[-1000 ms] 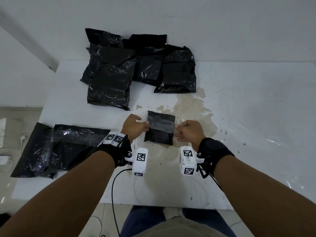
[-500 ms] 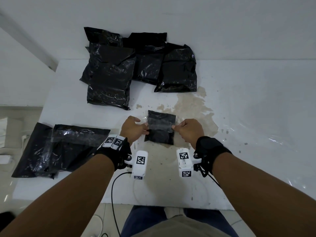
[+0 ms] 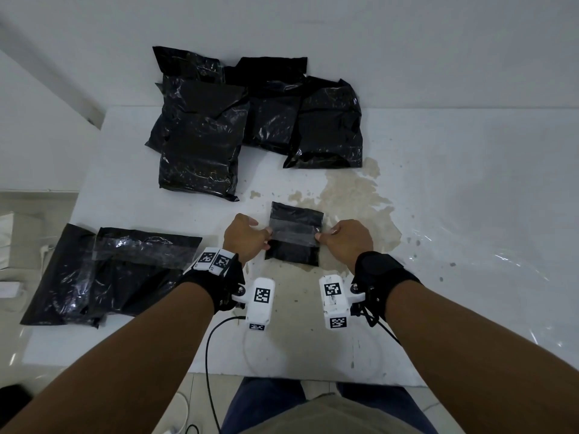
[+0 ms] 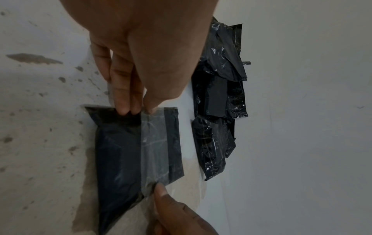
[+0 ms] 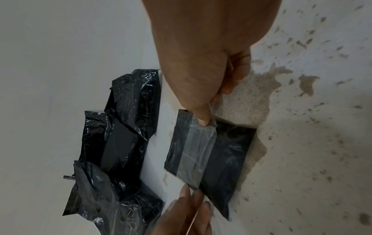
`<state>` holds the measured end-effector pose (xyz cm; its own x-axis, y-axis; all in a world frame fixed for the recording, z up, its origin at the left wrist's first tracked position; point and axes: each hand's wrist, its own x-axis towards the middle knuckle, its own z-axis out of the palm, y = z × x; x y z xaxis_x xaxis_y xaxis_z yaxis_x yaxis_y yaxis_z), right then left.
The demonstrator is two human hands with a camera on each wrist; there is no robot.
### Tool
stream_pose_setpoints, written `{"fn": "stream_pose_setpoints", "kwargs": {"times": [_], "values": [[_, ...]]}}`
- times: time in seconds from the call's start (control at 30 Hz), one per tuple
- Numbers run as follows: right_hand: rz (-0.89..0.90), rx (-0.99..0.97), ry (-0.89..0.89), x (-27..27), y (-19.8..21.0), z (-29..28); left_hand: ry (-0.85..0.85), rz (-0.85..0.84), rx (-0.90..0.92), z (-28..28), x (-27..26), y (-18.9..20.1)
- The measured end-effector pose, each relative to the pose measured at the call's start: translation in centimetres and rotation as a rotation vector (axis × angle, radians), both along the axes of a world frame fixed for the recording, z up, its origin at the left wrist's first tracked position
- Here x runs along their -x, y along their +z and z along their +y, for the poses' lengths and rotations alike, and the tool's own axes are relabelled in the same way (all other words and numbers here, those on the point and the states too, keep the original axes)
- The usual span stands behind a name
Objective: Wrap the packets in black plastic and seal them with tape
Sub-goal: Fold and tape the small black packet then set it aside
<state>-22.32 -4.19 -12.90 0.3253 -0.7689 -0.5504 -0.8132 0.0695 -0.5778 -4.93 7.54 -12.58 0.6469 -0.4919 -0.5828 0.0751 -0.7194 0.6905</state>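
A small black-wrapped packet [image 3: 291, 256] lies flat on the white table [image 3: 470, 214] in front of me. A strip of clear tape [image 3: 293, 234] runs across its upper half from side to side. My left hand [image 3: 266, 238] pinches the tape's left end at the packet's edge, thumb and fingertips [image 4: 124, 109] down on it. At the right edge my right hand [image 3: 322, 234] pinches the other end, thumb pressed onto the tape [image 5: 197, 151]. Both tape ends reach a little past the packet [image 4: 118, 151].
Several wrapped black packets [image 3: 200, 145] are piled at the back of the table against the wall. Black plastic sheets [image 3: 109, 270] with a tape strip lie at the left edge. A worn brown patch [image 3: 354, 198] surrounds the small packet. A cable [image 3: 208, 355] hangs off the front edge.
Both hands stay at the packet's two sides on the tape ends. The tape has kept its place across the packet; only slight shifts of the hands show.
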Motion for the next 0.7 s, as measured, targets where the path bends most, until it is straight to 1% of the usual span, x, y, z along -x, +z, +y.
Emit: {"fn": "stream_pose_setpoints", "kwargs": {"times": [0.17, 0.37, 0.5, 0.6, 0.7], "values": [[0.061, 0.002, 0.035, -0.1, -0.1, -0.3, -0.054, -0.067, -0.033, 0.1, -0.1, -0.3], [0.120, 0.024, 0.046, -0.2, -0.3, -0.3, -0.093, -0.090, -0.100, -0.1, -0.5, -0.1], [0.168, 0.022, 0.039, -0.5, -0.5, -0.4, -0.154, -0.184, -0.170, 0.2, -0.9, -1.1], [0.214, 0.013, 0.061, -0.3, -0.5, -0.8, -0.164, -0.225, -0.200, 0.4, -1.0, -1.7], [0.183, 0.013, 0.034, 0.1, -0.1, -1.0, -0.170, -0.241, -0.201, 0.5, -1.1, -1.8]]}}
